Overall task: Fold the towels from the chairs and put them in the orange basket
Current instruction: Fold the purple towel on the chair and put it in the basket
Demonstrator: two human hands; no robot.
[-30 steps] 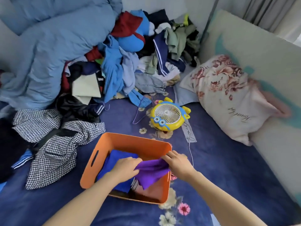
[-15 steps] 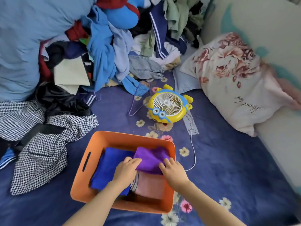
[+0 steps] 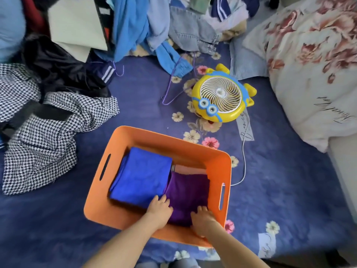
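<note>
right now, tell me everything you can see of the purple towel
The purple towel is a soft-looking cloth, folded into a rough rectangle with slight creases. It lies flat in the right half of the orange basket, against the blue towel and over a pink cloth. The left hand and right hand rest on its near edge.

You see one orange basket [image 3: 146,133] and three towels: one blue towel [image 3: 141,176], one purple towel [image 3: 188,192], one pink towel [image 3: 190,169]. Also one fan [image 3: 222,97] and one pillow [image 3: 309,64].
</note>
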